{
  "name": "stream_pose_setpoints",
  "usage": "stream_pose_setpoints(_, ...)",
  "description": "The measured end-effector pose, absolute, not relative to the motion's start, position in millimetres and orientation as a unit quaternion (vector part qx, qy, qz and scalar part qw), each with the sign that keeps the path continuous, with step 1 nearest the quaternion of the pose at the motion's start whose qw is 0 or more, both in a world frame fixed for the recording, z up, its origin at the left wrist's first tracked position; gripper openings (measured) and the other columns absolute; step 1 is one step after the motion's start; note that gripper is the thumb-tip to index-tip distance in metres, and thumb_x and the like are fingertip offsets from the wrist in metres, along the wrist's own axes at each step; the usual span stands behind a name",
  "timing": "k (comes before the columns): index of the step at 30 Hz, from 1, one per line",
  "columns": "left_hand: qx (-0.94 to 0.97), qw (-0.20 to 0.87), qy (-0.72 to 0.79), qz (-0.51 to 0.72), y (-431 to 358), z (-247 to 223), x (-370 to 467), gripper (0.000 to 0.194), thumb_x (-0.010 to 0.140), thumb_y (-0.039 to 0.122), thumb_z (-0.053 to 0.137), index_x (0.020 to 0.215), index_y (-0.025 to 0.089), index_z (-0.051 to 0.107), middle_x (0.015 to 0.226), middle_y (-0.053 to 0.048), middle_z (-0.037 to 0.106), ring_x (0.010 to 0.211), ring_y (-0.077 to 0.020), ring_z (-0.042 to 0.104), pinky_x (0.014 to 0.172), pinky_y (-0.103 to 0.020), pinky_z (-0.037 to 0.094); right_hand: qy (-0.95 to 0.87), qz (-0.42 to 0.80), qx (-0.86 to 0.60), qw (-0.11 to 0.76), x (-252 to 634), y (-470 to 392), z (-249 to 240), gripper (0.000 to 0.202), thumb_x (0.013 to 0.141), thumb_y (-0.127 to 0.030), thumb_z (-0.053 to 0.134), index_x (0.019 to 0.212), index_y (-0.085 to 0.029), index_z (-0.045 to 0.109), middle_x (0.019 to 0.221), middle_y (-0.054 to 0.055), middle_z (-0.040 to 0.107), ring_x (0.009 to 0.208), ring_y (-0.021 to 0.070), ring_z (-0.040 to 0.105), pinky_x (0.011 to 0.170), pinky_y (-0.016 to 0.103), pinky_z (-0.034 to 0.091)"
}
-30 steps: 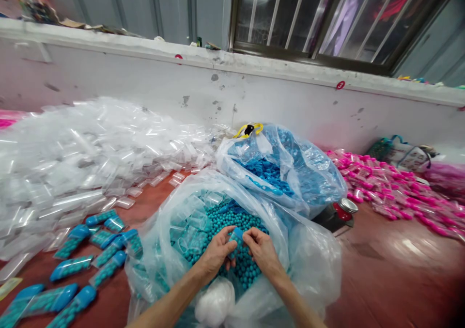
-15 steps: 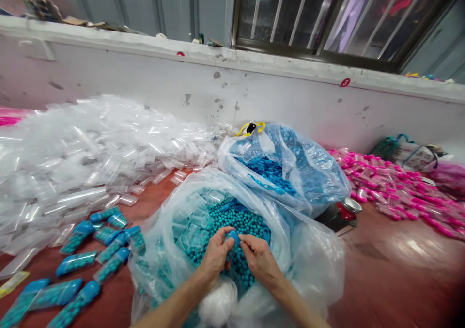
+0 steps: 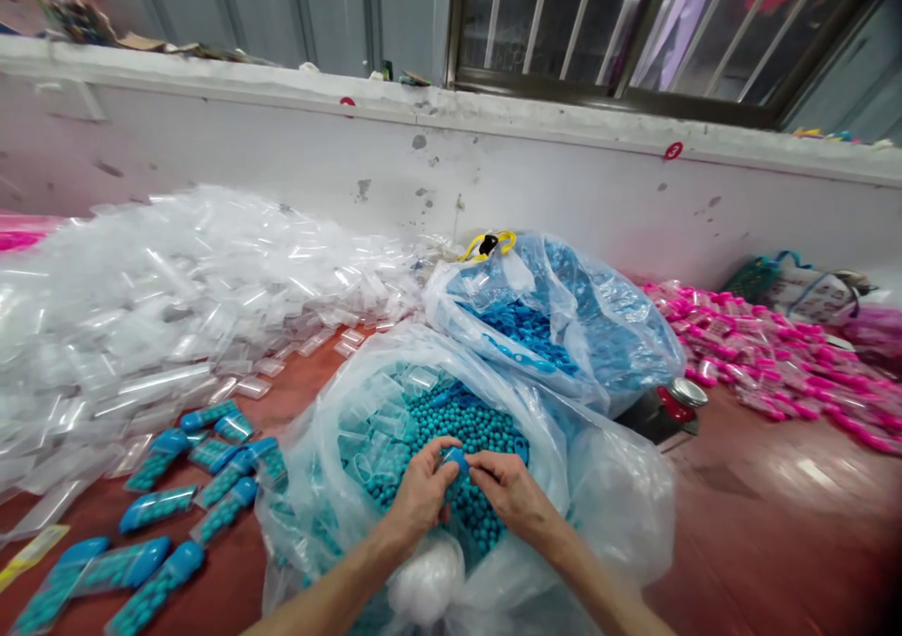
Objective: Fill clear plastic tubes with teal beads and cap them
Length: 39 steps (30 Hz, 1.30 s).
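Above the open plastic bag, my left hand is closed round a small piece with a rounded blue cap. Its lower part is hidden behind my fingers. My right hand pinches at the right edge of that cap, thumb and forefinger together. Beneath my hands the bag holds many teal beads and, to the left, clear plastic tubes. Several filled tubes with blue caps lie on the red surface at left.
A large heap of clear tubes fills the left. Behind the bead bag stands another bag with blue caps. Pink-capped tubes are piled at right, near a silver-lidded jar. A white wall runs along the back.
The view has shifted slightly. Both hands keep their grip on the blue-capped piece, with the right fingers barely moved at the cap's edge.
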State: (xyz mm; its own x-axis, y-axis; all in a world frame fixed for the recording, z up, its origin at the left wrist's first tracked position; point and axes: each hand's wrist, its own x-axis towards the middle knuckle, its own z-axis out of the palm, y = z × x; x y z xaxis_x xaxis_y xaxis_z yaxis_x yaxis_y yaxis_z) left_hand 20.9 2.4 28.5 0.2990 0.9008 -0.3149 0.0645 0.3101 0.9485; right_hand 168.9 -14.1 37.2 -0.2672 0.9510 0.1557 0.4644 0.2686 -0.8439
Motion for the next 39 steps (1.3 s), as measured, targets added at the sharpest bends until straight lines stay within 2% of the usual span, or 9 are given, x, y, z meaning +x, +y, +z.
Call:
stream_pose_setpoints(3, 0.511, 0.612, 0.497, 0.342, 0.5, 28.3, 22.5, 0.025, 0.072, 0.030, 0.048, 0.095, 0.020, 0.050, 0.054, 0.010, 0.041, 0.026, -0.0024, 0.034, 0.029, -0.018, 0.026, -0.721, 0.344, -0.488, 0.351, 167.5, -16.9, 36.2, 0.023, 0.082, -0.024, 0.043, 0.068, -0.019, 0.061, 0.059, -0.003, 0.052, 0.058, 0.0110, 0.046, 0.059, 0.022, 0.037)
stream_pose_setpoints(7, 0.498, 0.639, 0.475, 0.343, 0.5, 31.0, 18.7, 0.030, 0.073, 0.035, 0.048, 0.099, 0.020, 0.045, 0.056, 0.009, 0.044, 0.028, -0.0044, 0.039, 0.028, -0.017, 0.025, -0.613, 0.485, -0.486, 0.392, 168.2, -13.4, 32.2, 0.013, 0.076, -0.026, 0.049, 0.081, -0.019, 0.059, 0.060, -0.005, 0.048, 0.049, 0.0078, 0.041, 0.048, 0.020, 0.036)
stream_pose_setpoints(14, 0.474, 0.677, 0.438, 0.353, -0.8, 37.1, 10.8, 0.036, 0.070, 0.042, 0.053, 0.095, 0.021, 0.039, 0.052, 0.010, 0.046, 0.029, -0.0059, 0.041, 0.028, -0.016, 0.025, -0.420, 0.633, -0.465, 0.454, 163.3, -2.9, 47.7, 0.039, 0.059, -0.033, 0.066, 0.092, -0.017, 0.052, 0.070, -0.003, 0.054, 0.055, 0.0108, 0.054, 0.045, 0.022, 0.045)
stream_pose_setpoints(18, 0.471, 0.670, 0.442, 0.366, -3.9, 38.7, 12.8, 0.027, 0.074, 0.037, 0.048, 0.094, 0.022, 0.039, 0.050, 0.011, 0.043, 0.029, -0.0045, 0.037, 0.030, -0.015, 0.027, -0.373, 0.591, -0.513, 0.499, 154.6, -1.0, 43.4, 0.044, 0.055, -0.036, 0.070, 0.091, -0.016, 0.053, 0.068, -0.004, 0.054, 0.053, 0.0125, 0.056, 0.042, 0.024, 0.047)
stream_pose_setpoints(22, 0.473, 0.647, 0.464, 0.378, -4.1, 34.6, 16.2, 0.022, 0.075, 0.036, 0.045, 0.091, 0.022, 0.040, 0.048, 0.012, 0.037, 0.027, -0.0044, 0.033, 0.028, -0.016, 0.027, -0.443, 0.494, -0.554, 0.502, 149.7, -2.7, 31.7, 0.040, 0.066, -0.034, 0.061, 0.100, -0.015, 0.056, 0.073, 0.000, 0.060, 0.057, 0.0145, 0.058, 0.049, 0.026, 0.048)
stream_pose_setpoints(27, 0.480, 0.620, 0.492, 0.378, -4.6, 30.3, 19.0, 0.025, 0.075, 0.039, 0.046, 0.092, 0.022, 0.040, 0.049, 0.012, 0.033, 0.028, -0.0047, 0.031, 0.029, -0.017, 0.028, -0.591, 0.412, -0.549, 0.425, 146.8, -9.9, 33.1, 0.050, 0.080, -0.032, 0.047, 0.127, -0.015, 0.041, 0.115, 0.010, 0.057, 0.103, 0.0206, 0.054, 0.089, 0.035, 0.042)
stream_pose_setpoints(30, 0.480, 0.624, 0.494, 0.370, -4.7, 31.2, 16.6, 0.032, 0.077, 0.039, 0.044, 0.103, 0.021, 0.039, 0.053, 0.011, 0.040, 0.031, -0.0059, 0.036, 0.032, -0.019, 0.027, -0.654, 0.405, -0.527, 0.361, 145.2, -16.5, 40.8, 0.053, 0.079, -0.030, 0.049, 0.129, -0.016, 0.039, 0.128, 0.010, 0.046, 0.116, 0.0213, 0.043, 0.098, 0.037, 0.034)
stream_pose_setpoints(35, 0.492, 0.612, 0.467, 0.407, -3.9, 33.8, 11.5, 0.050, 0.073, 0.031, 0.050, 0.119, 0.017, 0.036, 0.061, 0.006, 0.050, 0.055, -0.0106, 0.050, 0.055, -0.022, 0.039, -0.713, 0.388, -0.522, 0.264, 139.5, -24.2, 41.7, 0.093, 0.057, -0.022, 0.068, 0.136, -0.012, 0.020, 0.140, 0.015, 0.024, 0.128, 0.0262, 0.022, 0.104, 0.041, 0.024)
stream_pose_setpoints(39, 0.515, 0.615, 0.415, 0.428, -5.1, 37.9, 12.7, 0.038, 0.069, 0.026, 0.054, 0.106, 0.017, 0.047, 0.091, -0.003, 0.059, 0.086, -0.0165, 0.054, 0.078, -0.027, 0.040, -0.715, 0.319, -0.544, 0.303, 130.5, -26.3, 39.7, 0.078, 0.058, -0.017, 0.062, 0.128, -0.010, 0.030, 0.122, 0.015, 0.044, 0.114, 0.0250, 0.042, 0.096, 0.040, 0.034)
